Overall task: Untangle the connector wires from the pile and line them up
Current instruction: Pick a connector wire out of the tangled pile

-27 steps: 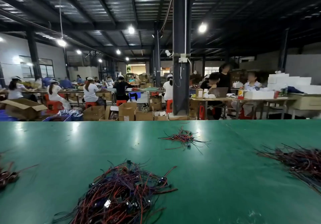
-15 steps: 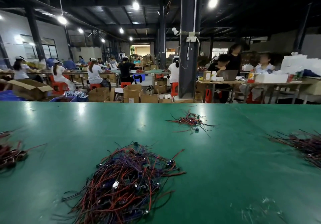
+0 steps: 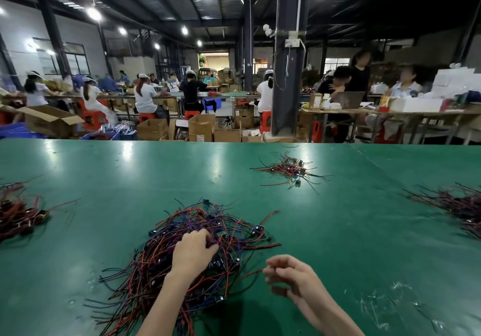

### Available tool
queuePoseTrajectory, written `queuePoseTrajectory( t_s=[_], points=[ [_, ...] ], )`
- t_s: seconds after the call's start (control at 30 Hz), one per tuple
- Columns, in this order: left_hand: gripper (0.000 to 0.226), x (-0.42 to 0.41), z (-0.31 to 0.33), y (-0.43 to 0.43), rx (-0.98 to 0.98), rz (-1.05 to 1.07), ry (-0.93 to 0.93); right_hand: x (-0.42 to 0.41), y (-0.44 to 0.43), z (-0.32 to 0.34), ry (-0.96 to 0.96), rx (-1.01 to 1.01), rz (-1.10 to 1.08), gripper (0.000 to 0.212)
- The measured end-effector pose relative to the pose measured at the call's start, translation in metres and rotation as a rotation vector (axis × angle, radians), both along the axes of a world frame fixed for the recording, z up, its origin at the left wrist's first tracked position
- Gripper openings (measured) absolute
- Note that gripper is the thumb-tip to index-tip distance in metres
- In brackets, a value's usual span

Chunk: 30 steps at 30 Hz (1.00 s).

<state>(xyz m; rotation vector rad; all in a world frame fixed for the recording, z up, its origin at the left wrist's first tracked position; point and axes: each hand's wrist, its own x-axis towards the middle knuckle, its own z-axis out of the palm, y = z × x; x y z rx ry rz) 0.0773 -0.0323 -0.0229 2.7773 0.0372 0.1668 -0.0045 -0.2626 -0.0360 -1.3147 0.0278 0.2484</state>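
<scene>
A green table [image 3: 104,231] fills the near part of the view. At its far left edge lies a left pile [image 3: 18,213] of dark red and black wires. Right of it, near the person and in the middle, sits the big pile [image 3: 221,218] of red, black and purple wires with small black plugs, all mixed up. The left hand [image 3: 194,251] lies on top of the big pile, its fingers curled down into the wires and gripping some.

Just right of the big pile, the right hand [image 3: 291,275] is above the table with its fingers loosely bent. The tip of a red wire reaches its fingertips, but I cannot tell if the hand pinches it.

Farther away lies a small pile [image 3: 289,170], well apart from the big one. At the far right edge is a right pile [image 3: 463,205]. Behind the table stand brown boxes [image 3: 201,127] and a dark post [image 3: 289,75].
</scene>
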Motion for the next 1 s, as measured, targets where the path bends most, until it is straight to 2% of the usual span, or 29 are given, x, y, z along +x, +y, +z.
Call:
queuePoseTrajectory(
  t_s=[0.1,0.2,0.37,0.47,0.53,0.6,0.67,0.73,0.8,0.9,1.0],
  points=[
    [0.033,0.009,-0.009,-0.007,-0.005,0.033,0.002,0.015,0.0,-0.01,0.017,-0.087,-0.069,0.024],
    [0.022,0.008,-0.008,-0.013,-0.063,0.058,-0.131,0.026,0.006,-0.02,0.035,-0.111,-0.146,0.029],
    [0.024,-0.007,0.029,-0.031,-0.498,-0.001,-0.525,0.04,0.0,-0.027,0.023,-0.097,-0.225,0.028],
    [0.028,-0.02,0.061,-0.054,-0.797,-0.124,-0.66,0.047,-0.005,-0.027,0.029,-0.037,-0.241,0.024],
    [0.03,-0.026,0.069,-0.072,-0.984,-0.214,-0.617,0.051,-0.01,-0.03,0.023,0.019,-0.218,0.019],
    [0.034,-0.028,0.059,-0.093,-1.156,-0.28,-0.443,0.053,-0.015,-0.032,0.043,0.105,-0.207,0.015],
    [0.038,-0.027,0.035,-0.112,-1.278,-0.256,-0.222,0.055,-0.018,-0.033,0.079,0.203,-0.206,0.019],
    [0.04,-0.025,0.004,-0.125,-1.267,-0.188,-0.072,0.055,-0.019,-0.035,0.11,0.297,-0.192,0.027],
    [0.04,-0.025,-0.025,-0.13,-1.175,-0.159,0.009,0.055,-0.021,-0.036,0.113,0.318,-0.163,0.03],
    [0.039,-0.026,-0.048,-0.128,-1.024,-0.181,-0.016,0.056,-0.024,-0.038,0.088,0.238,-0.129,0.038],
    [0.035,-0.024,-0.053,-0.125,-0.979,-0.224,-0.036,0.059,-0.026,-0.041,0.071,0.263,-0.118,0.04]
  ],
)
